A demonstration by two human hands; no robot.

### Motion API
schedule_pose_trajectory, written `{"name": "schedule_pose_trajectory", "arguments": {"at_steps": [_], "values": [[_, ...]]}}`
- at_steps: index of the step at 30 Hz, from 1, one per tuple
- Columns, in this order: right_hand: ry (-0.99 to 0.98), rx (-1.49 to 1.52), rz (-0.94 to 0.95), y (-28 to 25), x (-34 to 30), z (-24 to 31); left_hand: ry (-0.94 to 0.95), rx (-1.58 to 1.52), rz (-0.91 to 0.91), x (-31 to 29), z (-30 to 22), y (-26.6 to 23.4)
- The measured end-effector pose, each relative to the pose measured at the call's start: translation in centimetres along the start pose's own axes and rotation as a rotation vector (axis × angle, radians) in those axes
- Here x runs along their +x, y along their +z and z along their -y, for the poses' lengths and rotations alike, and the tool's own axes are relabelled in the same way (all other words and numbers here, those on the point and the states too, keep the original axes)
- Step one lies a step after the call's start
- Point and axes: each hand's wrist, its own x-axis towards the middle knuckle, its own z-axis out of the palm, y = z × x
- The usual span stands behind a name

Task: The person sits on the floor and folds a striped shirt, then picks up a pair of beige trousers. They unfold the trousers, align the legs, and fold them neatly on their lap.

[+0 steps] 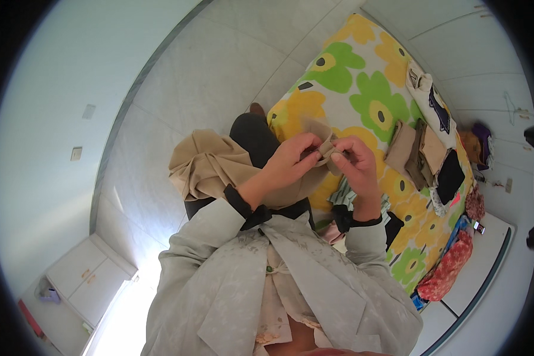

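A tan garment (210, 163) lies bunched across my lap and hangs to the left over my dark-trousered legs; its exact kind is hidden by the folds. My left hand (291, 159) pinches a narrow band of it between thumb and fingers. Close beside it, my right hand (357, 165) grips the same band, thumb on top. The two hands nearly meet above the bed's near-left edge. A looped piece of the tan cloth stands up between the fingertips, partly blurred.
The bed has a sheet (381, 110) with yellow and green flowers. Folded brown and tan clothes (410, 155), a black folded cloth (451, 177) and a white garment (421, 95) lie on its far side. A red patterned bundle (448, 267) rests at the right. Striped cloth sits near my right wrist.
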Motion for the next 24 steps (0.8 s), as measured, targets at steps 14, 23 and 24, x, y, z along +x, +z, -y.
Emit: {"name": "schedule_pose_trajectory", "arguments": {"at_steps": [14,23,24], "values": [[-0.065,-0.077,-0.107,1.3,0.5,0.0,0.029,-0.162,-0.185,-1.0,1.1,0.1],[-0.182,-0.156,0.007,1.7,1.7,-0.1,-0.024,-0.266,-0.189,-1.1,0.3,0.0],[-0.234,-0.188,0.028,1.7,1.8,-0.1,-0.016,-0.244,-0.213,-1.0,0.2,-0.1]]}}
